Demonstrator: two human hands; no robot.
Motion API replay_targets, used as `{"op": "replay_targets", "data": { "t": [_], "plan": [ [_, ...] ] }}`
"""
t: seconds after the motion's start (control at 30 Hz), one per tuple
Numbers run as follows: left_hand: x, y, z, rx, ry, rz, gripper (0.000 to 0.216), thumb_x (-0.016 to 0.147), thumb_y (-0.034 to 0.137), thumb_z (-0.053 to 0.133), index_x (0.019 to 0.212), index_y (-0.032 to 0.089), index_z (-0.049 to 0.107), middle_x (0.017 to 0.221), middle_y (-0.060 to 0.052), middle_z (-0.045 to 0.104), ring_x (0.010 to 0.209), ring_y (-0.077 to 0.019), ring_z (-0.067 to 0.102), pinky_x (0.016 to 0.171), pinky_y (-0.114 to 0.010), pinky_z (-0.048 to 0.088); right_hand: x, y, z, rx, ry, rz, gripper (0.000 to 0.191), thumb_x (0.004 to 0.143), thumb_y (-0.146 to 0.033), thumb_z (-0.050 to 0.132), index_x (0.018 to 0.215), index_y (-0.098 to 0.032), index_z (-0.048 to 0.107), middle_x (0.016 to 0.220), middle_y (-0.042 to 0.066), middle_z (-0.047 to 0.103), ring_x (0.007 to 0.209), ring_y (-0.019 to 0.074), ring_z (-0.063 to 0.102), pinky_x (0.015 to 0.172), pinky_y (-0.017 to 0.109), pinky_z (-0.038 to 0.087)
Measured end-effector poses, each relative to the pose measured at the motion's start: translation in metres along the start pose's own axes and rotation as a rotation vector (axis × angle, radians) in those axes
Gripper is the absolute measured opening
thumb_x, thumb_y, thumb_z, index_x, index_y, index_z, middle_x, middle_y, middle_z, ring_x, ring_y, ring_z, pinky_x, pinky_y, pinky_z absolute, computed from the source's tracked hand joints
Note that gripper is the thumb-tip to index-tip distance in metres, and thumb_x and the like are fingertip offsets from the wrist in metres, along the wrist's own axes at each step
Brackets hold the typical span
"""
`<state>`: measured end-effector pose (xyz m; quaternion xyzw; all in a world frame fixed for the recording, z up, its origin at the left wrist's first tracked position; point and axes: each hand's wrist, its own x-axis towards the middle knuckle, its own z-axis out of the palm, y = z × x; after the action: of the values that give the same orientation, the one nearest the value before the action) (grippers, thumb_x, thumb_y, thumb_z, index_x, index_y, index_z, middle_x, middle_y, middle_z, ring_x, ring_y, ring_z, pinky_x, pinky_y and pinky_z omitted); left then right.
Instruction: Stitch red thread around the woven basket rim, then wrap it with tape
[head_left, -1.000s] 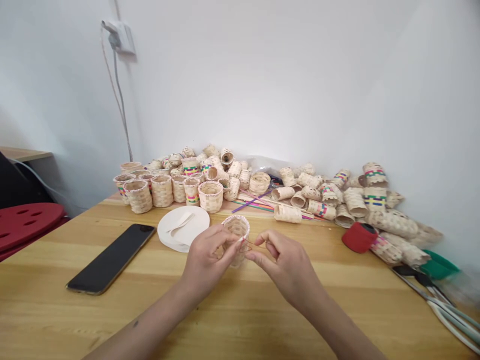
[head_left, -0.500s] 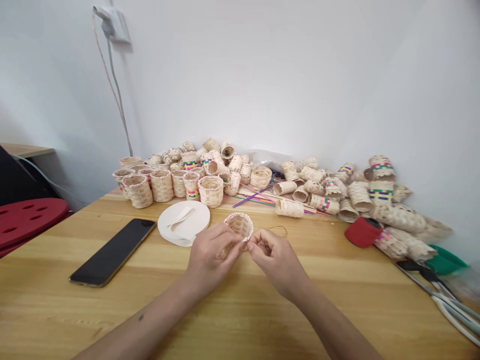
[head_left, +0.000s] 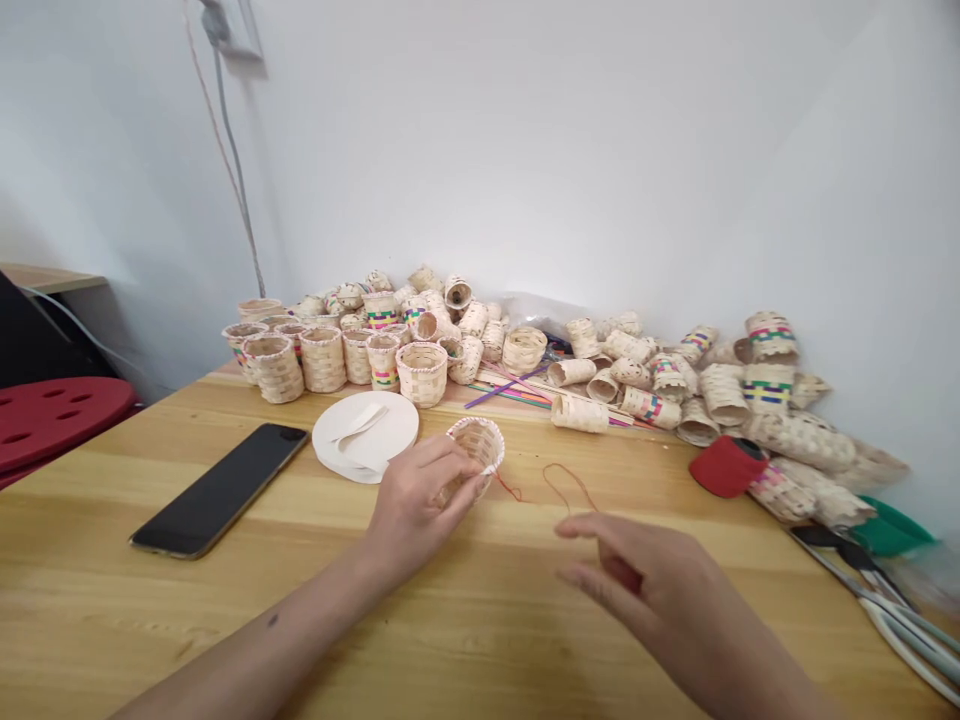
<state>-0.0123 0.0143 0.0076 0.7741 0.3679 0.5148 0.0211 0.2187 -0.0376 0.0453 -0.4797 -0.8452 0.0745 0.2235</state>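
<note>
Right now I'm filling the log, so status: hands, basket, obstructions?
Left hand gripping woven basket near rim. Right hand open, off the basket. Red thread trails from basket; white disc just beyond left hand.

A big, plain white wall (head_left: 570, 150) stands behind a wooden desk (head_left: 487, 640), which is yellow-brown with lighter and darker stripes, and the light in the room is soft. High on the left, a white box (head_left: 244, 35) on the wall has a gray plug (head_left: 215, 22) in it, and two thin cords (head_left: 235, 165) hang down toward the desk. Low on the left are a red seat (head_left: 82, 430) with round holes, something black (head_left: 28, 345), and another wooden top (head_left: 49, 276).
</note>
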Motion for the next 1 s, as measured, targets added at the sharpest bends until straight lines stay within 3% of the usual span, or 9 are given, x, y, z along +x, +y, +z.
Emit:
{"op": "replay_targets", "data": {
  "t": [0.13,0.4,0.47,0.53,0.57,0.63,0.73,0.87,1.0],
  "plan": [
    [0.0,0.002,0.001,-0.012,0.01,0.014,0.009,0.083,0.017,0.059,0.076,0.016,0.066,0.072,-0.003,0.064,0.069,-0.0141,0.059,0.063,-0.025,0.045,0.018,0.002,0.001,0.045,0.092,0.078,0.016,0.087,-0.03,0.056,0.097,-0.023,0.066,0.051,-0.006,0.049,0.045,0.0125,0.045,0.048,0.023,0.033],
    [0.001,0.004,-0.004,-0.054,0.004,-0.001,0.008,0.083,0.014,0.059,0.078,0.016,0.066,0.073,-0.003,0.063,0.069,-0.0131,0.059,0.063,-0.023,0.045,0.052,0.023,0.038,0.262,-0.073,0.14,0.037,0.081,-0.026,0.063,0.118,-0.026,0.061,0.058,-0.006,0.046,0.054,0.0114,0.044,0.053,0.02,0.031],
    [0.001,0.004,-0.004,-0.06,0.016,-0.003,0.008,0.083,0.014,0.059,0.079,0.016,0.066,0.073,-0.003,0.063,0.068,-0.0126,0.058,0.062,-0.023,0.044,0.057,0.032,0.05,0.41,-0.129,0.124,0.036,0.078,-0.026,0.066,0.114,-0.026,0.064,0.054,-0.008,0.043,0.051,0.0099,0.039,0.05,0.019,0.027],
    [0.001,0.002,-0.005,-0.064,0.031,-0.008,0.008,0.082,0.013,0.06,0.078,0.016,0.065,0.073,-0.002,0.063,0.068,-0.0122,0.058,0.063,-0.022,0.044,0.059,0.04,0.061,0.534,-0.118,0.11,0.02,0.077,-0.03,0.066,0.095,-0.022,0.071,0.053,-0.007,0.044,0.05,0.009,0.038,0.048,0.019,0.027],
    [0.001,0.001,-0.004,-0.063,0.036,-0.018,0.007,0.082,0.013,0.06,0.078,0.016,0.065,0.073,-0.002,0.063,0.068,-0.012,0.058,0.063,-0.022,0.044,0.059,0.043,0.066,0.572,-0.085,0.111,0.015,0.078,-0.032,0.065,0.084,-0.02,0.072,0.053,-0.006,0.047,0.05,0.0091,0.04,0.048,0.019,0.029],
    [0.001,-0.004,-0.004,-0.048,0.037,-0.057,0.008,0.083,0.013,0.059,0.078,0.015,0.065,0.072,-0.002,0.062,0.068,-0.012,0.058,0.063,-0.022,0.044,0.057,0.05,0.07,0.61,0.0,0.124,0.027,0.081,-0.038,0.06,0.07,-0.016,0.069,0.057,-0.002,0.052,0.052,0.0098,0.043,0.048,0.02,0.032],
    [0.001,-0.01,-0.002,-0.019,0.005,-0.131,0.01,0.083,0.015,0.058,0.077,0.015,0.066,0.073,-0.002,0.063,0.069,-0.0128,0.058,0.064,-0.023,0.044,0.05,0.058,0.064,0.617,0.201,0.11,0.033,0.085,-0.042,0.055,0.071,-0.015,0.068,0.058,-0.001,0.054,0.052,0.0105,0.044,0.048,0.021,0.033],
    [-0.002,-0.014,0.002,-0.017,-0.04,-0.161,0.01,0.083,0.016,0.058,0.078,0.016,0.066,0.075,-0.003,0.064,0.072,-0.0137,0.059,0.066,-0.023,0.044,0.04,0.051,0.047,0.403,0.52,-0.087,0.017,0.087,-0.027,0.058,0.076,-0.019,0.069,0.055,-0.002,0.052,0.05,0.0101,0.046,0.047,0.021,0.033],
    [-0.004,-0.015,0.004,0.018,-0.022,-0.198,0.01,0.084,0.017,0.058,0.078,0.016,0.066,0.075,-0.003,0.064,0.072,-0.0143,0.059,0.066,-0.024,0.043,0.028,0.02,0.039,0.156,0.526,-0.354,0.015,0.09,-0.019,0.055,0.081,-0.019,0.067,0.052,-0.002,0.05,0.047,0.0111,0.046,0.046,0.024,0.034]
  ]
}}
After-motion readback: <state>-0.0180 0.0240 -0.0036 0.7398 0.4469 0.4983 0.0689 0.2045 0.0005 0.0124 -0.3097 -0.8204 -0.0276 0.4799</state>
